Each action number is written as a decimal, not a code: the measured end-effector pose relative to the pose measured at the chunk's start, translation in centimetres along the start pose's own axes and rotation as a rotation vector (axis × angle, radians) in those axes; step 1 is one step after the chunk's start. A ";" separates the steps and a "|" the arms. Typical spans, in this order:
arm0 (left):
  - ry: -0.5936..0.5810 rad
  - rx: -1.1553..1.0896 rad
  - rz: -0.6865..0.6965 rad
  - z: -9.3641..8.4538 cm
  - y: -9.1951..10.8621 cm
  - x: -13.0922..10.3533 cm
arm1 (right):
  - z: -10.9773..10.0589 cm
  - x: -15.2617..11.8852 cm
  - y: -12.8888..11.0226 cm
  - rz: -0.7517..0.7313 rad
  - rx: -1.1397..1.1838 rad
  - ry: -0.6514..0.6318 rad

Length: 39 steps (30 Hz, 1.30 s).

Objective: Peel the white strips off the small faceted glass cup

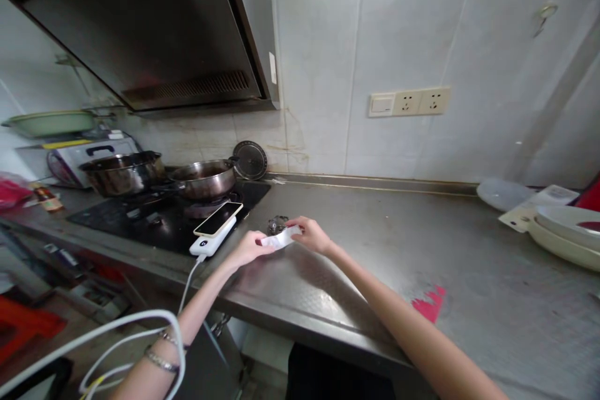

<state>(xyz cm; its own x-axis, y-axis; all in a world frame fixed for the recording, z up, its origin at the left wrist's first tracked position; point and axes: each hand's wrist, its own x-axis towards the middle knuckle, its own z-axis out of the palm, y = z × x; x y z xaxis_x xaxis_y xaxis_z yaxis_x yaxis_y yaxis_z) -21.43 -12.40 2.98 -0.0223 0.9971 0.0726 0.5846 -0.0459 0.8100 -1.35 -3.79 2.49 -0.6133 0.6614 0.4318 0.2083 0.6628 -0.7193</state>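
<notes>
While both your hands come together over the steel countertop (365, 219), a crumpled white strip (281, 238) stretches between them, just off the right edge of the black cooktop (117, 222). Your left hand (250, 249) pinches the strip's left end between thumb and fingers; your right hand (310, 235) grips its other end, fingers closed narrow. The strip therefore lies directly at the fingertips of both hands, its middle bare between them and its right end a little nearer the countertop's back edge than its left. You cannot tell from this view whether its underside touches the steel.

Just behind the strip, close to your right fingertips, sits a small shiny dark object (277, 224), too blurred to name surely. To the left of your left hand, a smartphone (218, 219) rests on a white power bank (210, 245) at the cooktop's front right corner, and a white cable (190, 281) runs from the bank down over the countertop's front edge. Beyond your right forearm, a torn red scrap (430, 305) lies toward that front edge. Farther off, near the back edge at the right, is a pale shallow bowl (504, 194).
</notes>
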 end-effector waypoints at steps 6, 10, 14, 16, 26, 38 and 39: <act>0.238 0.320 0.094 0.4 -1.0 1.2 | 1.1 0.4 0.8 0.025 -0.100 0.040; 0.279 0.346 0.031 0.8 -1.2 1.6 | 1.3 0.3 1.5 0.052 -0.111 0.036; 0.340 0.344 -0.045 1.1 -1.4 1.8 | 1.2 0.2 2.2 0.061 -0.111 0.013; 0.320 0.304 -0.045 1.4 -1.5 1.9 | 1.2 0.5 2.5 0.068 -0.108 0.003; 0.219 0.062 0.011 1.7 -2.4 3.8 | 0.8 2.9 3.7 0.037 -0.077 -0.121; 0.164 0.055 0.062 0.8 -2.2 4.3 | 0.4 3.9 4.9 0.035 0.010 -0.189; 0.151 0.068 0.064 0.7 -2.3 4.4 | 0.3 3.9 4.9 0.033 0.015 -0.192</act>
<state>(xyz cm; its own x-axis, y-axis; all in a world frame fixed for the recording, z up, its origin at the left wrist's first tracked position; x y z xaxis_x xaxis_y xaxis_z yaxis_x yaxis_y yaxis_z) -22.32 -7.89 1.07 -0.1014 0.9716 0.2136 0.6423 -0.1000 0.7599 -2.95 1.92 0.51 -0.7405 0.6028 0.2971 0.2206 0.6356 -0.7398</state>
